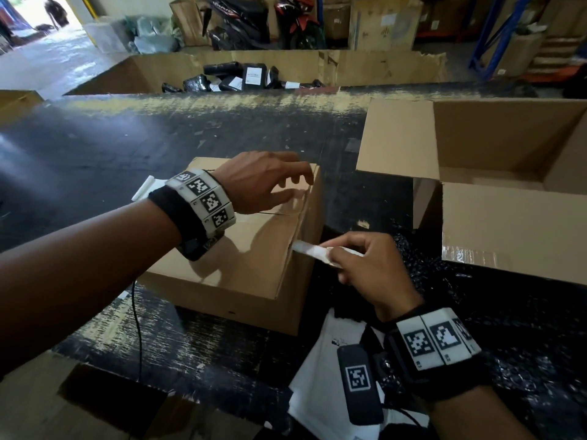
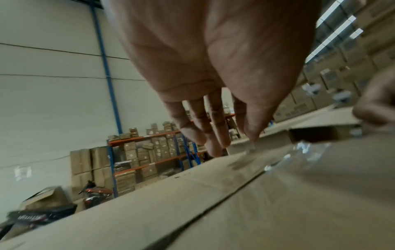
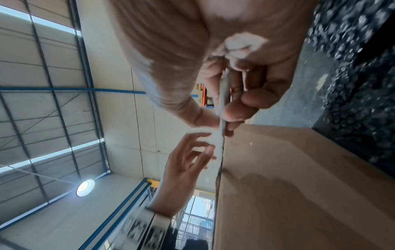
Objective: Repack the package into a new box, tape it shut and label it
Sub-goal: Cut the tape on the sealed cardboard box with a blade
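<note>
A closed brown cardboard box sits mid-table on the black worktop. My left hand reaches over its far top corner with fingers spread and relaxed. In the left wrist view its fingertips come down on the box top, beside shiny clear tape along the flap seam. My right hand pinches a narrow white label strip at the box's right top edge. The right wrist view shows the strip edge-on between thumb and fingers, against the box side.
A large open carton stands to the right, with black bubble wrap in front of it. White sheets lie at the near edge. A white roll lies behind my left wrist. A bin of black parcels stands beyond the table.
</note>
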Demonstrator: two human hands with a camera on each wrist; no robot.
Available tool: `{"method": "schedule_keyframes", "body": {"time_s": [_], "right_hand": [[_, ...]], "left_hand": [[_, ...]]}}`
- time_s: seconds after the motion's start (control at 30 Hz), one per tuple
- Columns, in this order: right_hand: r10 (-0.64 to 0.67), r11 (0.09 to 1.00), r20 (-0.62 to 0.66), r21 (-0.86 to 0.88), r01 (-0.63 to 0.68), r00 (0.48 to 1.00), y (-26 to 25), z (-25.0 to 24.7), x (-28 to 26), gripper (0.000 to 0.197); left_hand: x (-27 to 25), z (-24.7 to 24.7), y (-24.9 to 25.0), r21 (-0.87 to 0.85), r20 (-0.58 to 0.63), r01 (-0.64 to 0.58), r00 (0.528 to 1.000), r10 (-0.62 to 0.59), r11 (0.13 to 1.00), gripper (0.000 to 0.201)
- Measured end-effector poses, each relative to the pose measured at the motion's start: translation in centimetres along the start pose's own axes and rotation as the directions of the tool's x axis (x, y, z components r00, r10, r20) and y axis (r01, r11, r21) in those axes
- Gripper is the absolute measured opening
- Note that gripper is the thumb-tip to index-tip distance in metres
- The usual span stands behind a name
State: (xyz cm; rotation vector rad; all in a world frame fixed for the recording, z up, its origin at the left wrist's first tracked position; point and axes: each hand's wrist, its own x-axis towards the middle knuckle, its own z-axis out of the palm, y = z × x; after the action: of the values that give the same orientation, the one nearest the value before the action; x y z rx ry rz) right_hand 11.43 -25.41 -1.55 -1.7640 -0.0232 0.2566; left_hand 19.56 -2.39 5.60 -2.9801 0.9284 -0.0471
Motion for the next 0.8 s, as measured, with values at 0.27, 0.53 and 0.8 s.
{"method": "schedule_keyframes", "body": {"time_s": [0.27, 0.53, 0.8], "right_hand": [[0.115, 0.956, -0.049, 0.278, -0.097, 0.992, -0.4, 0.2, -1.6, 0.014], [0.042, 0.98, -0.067, 0.199, -0.028, 0.997, -0.6, 4.7, -5.7, 0.013], [-0.053, 0.998, -0.141, -0.047, 0.046, 0.989, -3.2, 7.9, -8.6, 0.018]], "left_hand": [[-11.5, 0.7, -3.3, -0.187, -0.08, 0.36, 0.922, -0.38, 0.914, 0.036], [-21.8, 5.0, -5.4, -0.321, 0.054, 0.763, 0.606, -0.793, 0.561, 0.056], [-23.1, 6.2, -4.5, -0.379, 0.029, 0.71, 0.65, -0.759, 0.593, 0.062]]}}
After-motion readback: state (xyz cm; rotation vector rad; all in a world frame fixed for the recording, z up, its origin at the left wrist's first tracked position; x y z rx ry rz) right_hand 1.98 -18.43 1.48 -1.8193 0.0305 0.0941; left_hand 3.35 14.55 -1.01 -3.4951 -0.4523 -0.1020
